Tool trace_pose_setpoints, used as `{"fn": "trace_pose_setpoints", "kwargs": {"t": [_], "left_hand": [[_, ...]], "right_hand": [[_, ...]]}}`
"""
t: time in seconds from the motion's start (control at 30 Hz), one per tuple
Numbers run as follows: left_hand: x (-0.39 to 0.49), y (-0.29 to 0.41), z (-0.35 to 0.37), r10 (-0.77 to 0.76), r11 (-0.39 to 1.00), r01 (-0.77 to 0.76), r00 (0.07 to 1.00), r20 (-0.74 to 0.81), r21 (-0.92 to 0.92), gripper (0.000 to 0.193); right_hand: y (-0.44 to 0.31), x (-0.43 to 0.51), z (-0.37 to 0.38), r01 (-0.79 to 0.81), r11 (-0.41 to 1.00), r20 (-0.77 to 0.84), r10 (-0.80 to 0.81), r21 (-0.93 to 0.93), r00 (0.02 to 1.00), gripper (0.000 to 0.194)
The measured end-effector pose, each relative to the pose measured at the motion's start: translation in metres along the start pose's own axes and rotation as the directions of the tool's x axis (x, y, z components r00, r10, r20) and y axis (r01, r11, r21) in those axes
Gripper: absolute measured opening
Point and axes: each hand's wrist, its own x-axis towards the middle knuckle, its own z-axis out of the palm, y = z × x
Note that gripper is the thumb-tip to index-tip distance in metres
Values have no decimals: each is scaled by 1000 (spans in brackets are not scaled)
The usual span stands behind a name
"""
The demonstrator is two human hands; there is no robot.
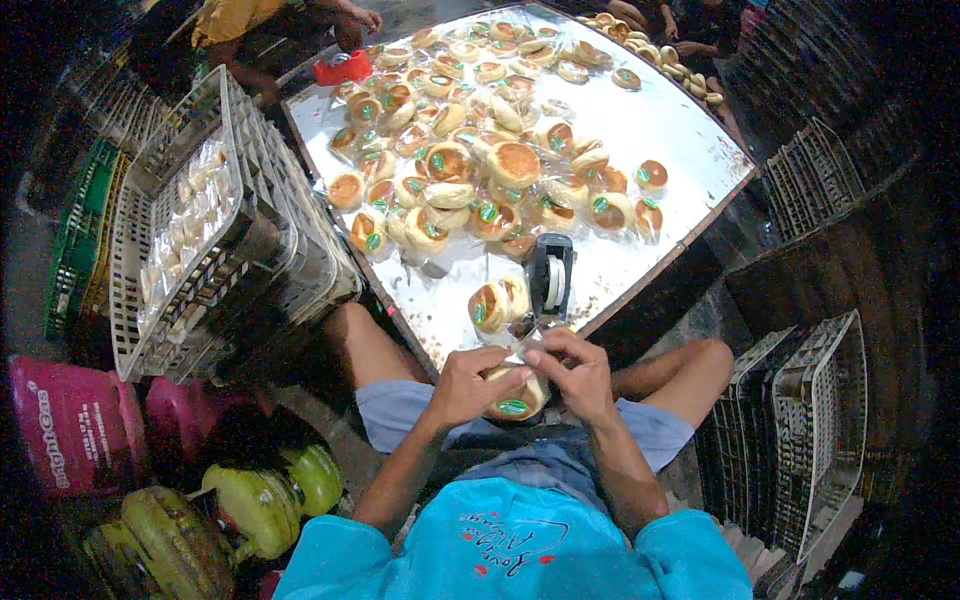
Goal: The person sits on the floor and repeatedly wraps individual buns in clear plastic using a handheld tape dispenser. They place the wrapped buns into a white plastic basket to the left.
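Between my hands, at the table's near corner, is a round bread in a clear plastic bag [517,397] with a green label. My left hand [469,382] grips the bag and bread from the left, its thumb across the bread. My right hand [574,371] pinches the gathered top of the bag. Just beyond them lie more bagged breads [491,307], beside a black tape dispenser [552,277] with a white roll. Many bagged round breads [514,165] with green labels are heaped over the white tabletop [675,127].
Stacked plastic crates [240,187] stand left of the table, the top one holding bagged items. A red tape dispenser [343,69] sits at the far left edge. Gas cylinders [255,502] are low left, more crates [817,427] right. Other people's hands [364,19] show beyond the table.
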Motion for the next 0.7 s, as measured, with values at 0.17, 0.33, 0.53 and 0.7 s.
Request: {"fn": "trace_pose_setpoints", "kwargs": {"t": [0.17,0.33,0.53,0.7], "left_hand": [[3,-4,10,-16,955,-21,992,-124,-297,23],[4,-5,8,-119,865,116,993,25,-487,17],[8,-4,25,-88,975,33,966,-244,-222,13],[7,-3,47,132,962,-231,859,-495,-145,18]], "right_hand": [[0,2,-1,152,955,-105,-183,-253,978,12],[0,5,-16,333,900,196,-286,-283,938,15],[31,-14,4,20,979,-6,-21,-201,1000,39],[51,-38,27,-267,851,195,197,453,961,30]]}}
